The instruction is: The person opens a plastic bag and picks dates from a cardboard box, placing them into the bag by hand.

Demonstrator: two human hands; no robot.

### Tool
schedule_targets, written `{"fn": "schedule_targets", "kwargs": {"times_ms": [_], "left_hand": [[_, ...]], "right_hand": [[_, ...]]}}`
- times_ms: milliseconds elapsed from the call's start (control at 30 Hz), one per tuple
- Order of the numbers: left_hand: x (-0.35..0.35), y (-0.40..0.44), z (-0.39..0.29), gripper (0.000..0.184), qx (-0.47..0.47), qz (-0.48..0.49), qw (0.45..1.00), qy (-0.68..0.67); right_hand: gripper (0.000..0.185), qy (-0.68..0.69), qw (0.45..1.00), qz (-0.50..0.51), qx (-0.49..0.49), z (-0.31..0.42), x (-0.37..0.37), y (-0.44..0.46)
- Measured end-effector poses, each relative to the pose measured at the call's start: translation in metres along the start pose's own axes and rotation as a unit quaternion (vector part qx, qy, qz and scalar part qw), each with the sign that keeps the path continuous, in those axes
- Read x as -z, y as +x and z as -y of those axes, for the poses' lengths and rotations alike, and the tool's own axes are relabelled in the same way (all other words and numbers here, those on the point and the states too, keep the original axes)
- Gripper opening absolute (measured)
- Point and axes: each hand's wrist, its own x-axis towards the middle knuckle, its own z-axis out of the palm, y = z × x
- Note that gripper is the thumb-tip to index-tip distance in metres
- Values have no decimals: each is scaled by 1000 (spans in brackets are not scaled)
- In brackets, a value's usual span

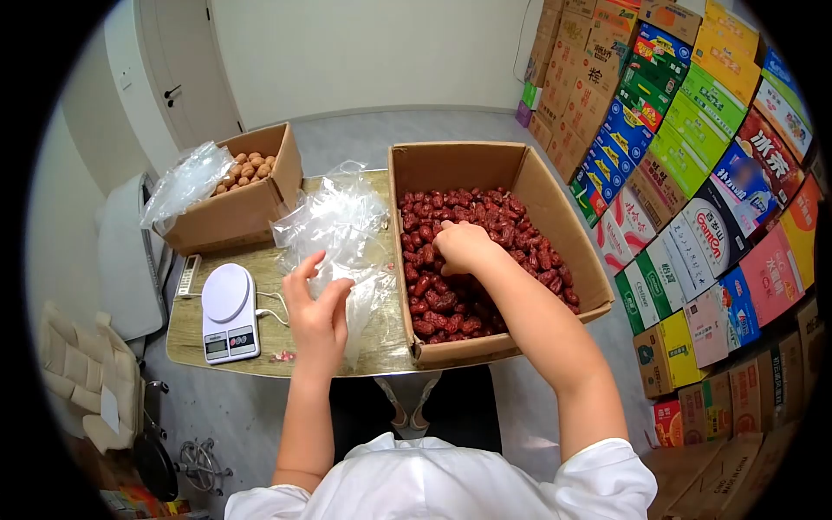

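Observation:
A large open cardboard box (pixel 555 204) full of dark red dried dates (pixel 451 303) stands at the right of the table. My right hand (pixel 464 247) reaches into it, fingers curled down against the dates; what they hold, if anything, is hidden. Left of the box, my left hand (pixel 317 303) is raised with thumb and fingers apart and nothing between them. Clear plastic bags (pixel 334 217) lie crumpled on the table behind and beside that hand. Further left is a white kitchen scale (pixel 227 296) with a bare round plate.
A smaller cardboard box (pixel 230 217) with walnuts (pixel 250 170) and a plastic bag sits at the table's back left. Near the scale lies a calculator-like device (pixel 189 275); a white cable runs by it. Stacked cartons (pixel 685 173) line the right side. An office chair (pixel 87 373) stands left.

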Motion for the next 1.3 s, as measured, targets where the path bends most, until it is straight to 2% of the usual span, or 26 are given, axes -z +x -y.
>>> {"fn": "schedule_targets", "kwargs": {"times_ms": [100,200,300,333,433,500,533,567,633,700,767,900,1033,1133,1200,1300], "left_hand": [[2,17,1,18,-15,-16,1000,19],[0,30,2,15,-44,-45,998,32],[-7,28,3,13,-36,2,999,-8],[-11,27,3,13,-37,0,999,-7],[-19,21,1,11,-37,22,999,-15],[-22,20,2,11,-20,31,999,-23],[-24,20,1,11,-19,31,999,-21],[-26,21,-1,10,-11,31,999,-22],[-30,22,-4,10,-4,30,999,-24],[-34,23,-6,10,4,37,999,-35],[-36,23,-8,10,1,40,998,-39],[-38,24,-10,10,4,46,998,-51],[-37,23,-12,9,2,53,997,-48],[-38,21,-12,9,-23,49,998,-29],[-40,19,-12,10,22,51,995,-83],[-39,18,-11,10,30,43,994,-92]], "right_hand": [[51,-2,1000,13,-7,3,4,-1],[51,-4,1000,-19,-10,2,6,-3],[46,53,996,-76,-16,-7,6,-3],[41,108,985,-136,-6,-13,3,2],[29,270,917,-291,44,-21,8,3],[26,417,833,-341,125,-17,20,-2],[23,441,810,-355,156,-13,25,-5],[23,442,809,-354,157,-9,26,-5],[22,556,730,-311,246,0,27,-2],[21,503,746,-304,312,6,27,-2],[21,475,763,-283,336,14,28,-5],[19,499,751,-223,371,26,30,-11],[21,511,746,-222,366,27,33,-14],[25,474,771,-223,362,24,33,-15],[28,438,801,-219,344,24,34,-17],[30,392,803,-256,369,25,26,-11]]}}
